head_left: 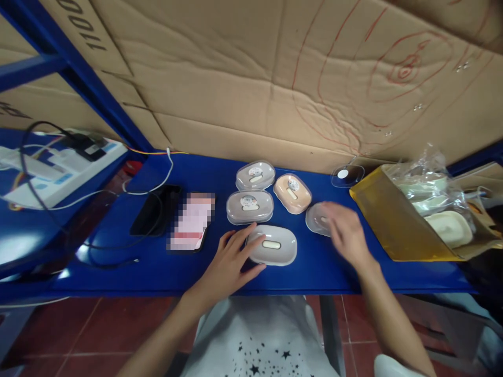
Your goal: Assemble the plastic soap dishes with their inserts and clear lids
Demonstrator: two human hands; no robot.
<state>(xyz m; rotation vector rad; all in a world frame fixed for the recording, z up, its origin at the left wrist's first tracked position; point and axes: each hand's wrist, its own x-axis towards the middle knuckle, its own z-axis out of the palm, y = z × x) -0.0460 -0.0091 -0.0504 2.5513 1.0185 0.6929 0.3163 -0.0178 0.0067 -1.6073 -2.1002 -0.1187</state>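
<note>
My left hand is at the left end of an open grey soap dish. Its fingers reach over the far rim and inside, with the thumb along the near rim. A small cream bar-shaped piece shows on the dish floor. To the right, my right hand, blurred, has its fingertips on a greyish, translucent oval piece, partly covered by the fingers. Behind the dish are two lidded grey soap boxes, a nearer one and a farther one. A lidded peach soap box sits beside them.
A lit phone and a black phone-like object lie at left, near cables and a power strip. At right stands a yellow-edged box with plastic-wrapped dishes. Cardboard walls the back. A clear oval piece leans there.
</note>
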